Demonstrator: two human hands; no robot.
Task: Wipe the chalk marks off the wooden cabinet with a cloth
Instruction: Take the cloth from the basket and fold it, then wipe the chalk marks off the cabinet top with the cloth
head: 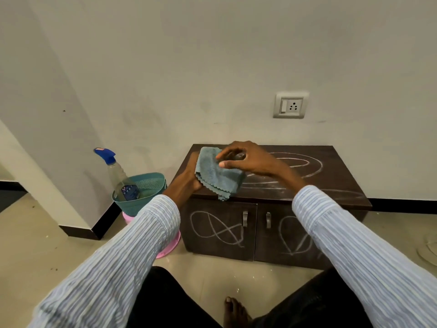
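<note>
A low dark wooden cabinet (335, 185) stands against the wall, with white chalk loops (305, 162) on its top and on both doors (212, 227). A folded grey-blue cloth (220, 178) hangs over the cabinet's front left part. My left hand (188, 179) grips the cloth from underneath at its left side. My right hand (250, 159) is over the cloth's upper edge, thumb and fingertips pinching or touching it. Both arms wear striped sleeves.
Left of the cabinet a teal basket (151, 185) on a pink stool (169, 247) holds a spray bottle (118, 176) with a blue trigger. A wall socket (290, 105) sits above the cabinet. My legs and a bare foot (236, 311) rest on the tiled floor.
</note>
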